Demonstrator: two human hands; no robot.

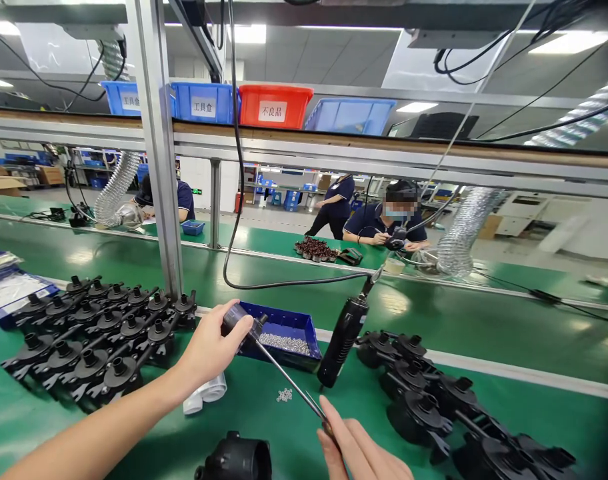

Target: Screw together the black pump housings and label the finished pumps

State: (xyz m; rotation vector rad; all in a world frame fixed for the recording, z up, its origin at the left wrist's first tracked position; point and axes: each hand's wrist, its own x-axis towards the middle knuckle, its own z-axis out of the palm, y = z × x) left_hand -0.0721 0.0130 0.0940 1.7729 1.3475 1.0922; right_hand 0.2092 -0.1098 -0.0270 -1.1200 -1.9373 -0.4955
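Observation:
My left hand (214, 343) is closed around a small black cylindrical part (237, 320), just in front of a blue bin (304, 327) of small metal pieces. A thin metal rod (289, 377) runs from that part down to the right. At its lower end my right hand (354, 447) pinches it between thumb and fingers. Beside the rod, a black electric screwdriver (344, 340) hangs from a cable. Below the rod, a few small metal pieces (285, 395) lie on the green table (294, 440). A black round housing (239, 457) sits at the bottom edge.
Rows of black parts (89, 360) stand at left, more black housings (419, 400) at right. A white roll (211, 390) lies beside my left forearm. A metal post (157, 147) rises behind. Blue and red bins (275, 100) line the shelf. People sit and stand across the bench.

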